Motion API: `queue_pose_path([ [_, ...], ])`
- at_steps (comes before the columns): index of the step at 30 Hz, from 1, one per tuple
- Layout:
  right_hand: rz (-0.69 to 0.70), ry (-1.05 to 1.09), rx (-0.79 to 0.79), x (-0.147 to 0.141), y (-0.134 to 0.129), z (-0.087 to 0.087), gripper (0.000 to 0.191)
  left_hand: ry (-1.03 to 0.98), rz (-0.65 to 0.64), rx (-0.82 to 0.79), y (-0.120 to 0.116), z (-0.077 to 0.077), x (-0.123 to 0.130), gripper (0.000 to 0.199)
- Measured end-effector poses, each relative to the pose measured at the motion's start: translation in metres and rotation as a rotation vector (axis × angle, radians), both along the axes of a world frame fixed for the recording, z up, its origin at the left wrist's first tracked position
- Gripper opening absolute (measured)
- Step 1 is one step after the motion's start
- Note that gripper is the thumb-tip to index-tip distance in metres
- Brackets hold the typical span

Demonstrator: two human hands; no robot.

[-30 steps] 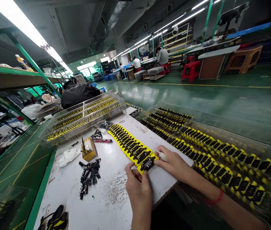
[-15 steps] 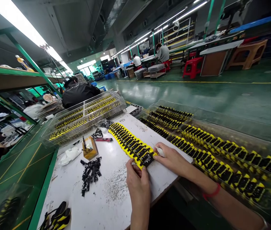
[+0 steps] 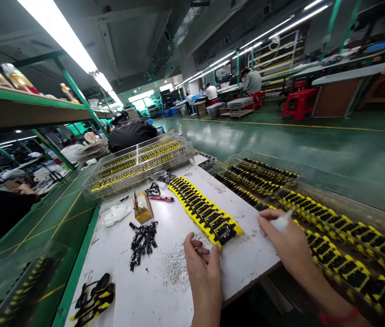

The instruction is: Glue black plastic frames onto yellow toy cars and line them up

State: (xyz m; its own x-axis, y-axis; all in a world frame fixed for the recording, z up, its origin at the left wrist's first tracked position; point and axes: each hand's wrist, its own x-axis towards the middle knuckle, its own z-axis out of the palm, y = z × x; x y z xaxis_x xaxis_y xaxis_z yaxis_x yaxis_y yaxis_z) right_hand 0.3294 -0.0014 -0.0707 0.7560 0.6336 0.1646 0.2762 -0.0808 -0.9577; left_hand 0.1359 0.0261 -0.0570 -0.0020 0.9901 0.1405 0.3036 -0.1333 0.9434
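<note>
A row of yellow-and-black plastic parts [image 3: 202,206] lies side by side on the white worktop [image 3: 165,281]. My left hand [image 3: 204,270] is at the near end of the row, fingers apart and loosely curved, with the thumb tip close to the nearest part; whether it touches I cannot tell. To the right of the row, above the worktop's edge, is my right hand [image 3: 293,247]. It is closed around a small whitish squeeze bottle [image 3: 282,222] with a pointed tip, partly hidden by the fingers.
A pile of small black parts [image 3: 143,243], a wooden block [image 3: 143,206], a red cutter [image 3: 161,198] and crumpled tissue [image 3: 117,214] lie on the left. Clear trays [image 3: 328,193] of similar parts stand on the right, another tray [image 3: 138,159] behind. A person [image 3: 131,134] sits beyond.
My right hand has left the row's near end and moved right with the bottle. My left hand has loosened from the nearest part. The camera view has turned slightly left.
</note>
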Motion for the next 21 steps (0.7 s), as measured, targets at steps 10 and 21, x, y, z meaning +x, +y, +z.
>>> queue_pose_path([
  [10,0.608,-0.141,-0.027,-0.103,-0.007,0.017,0.035,0.199,0.313,0.181,-0.024,0.021,-0.122,0.034],
  [21,0.66,-0.334,-0.078,-0.121,0.027,-0.028,0.044,0.852,0.568,0.311,-0.031,0.035,-0.276,0.041],
])
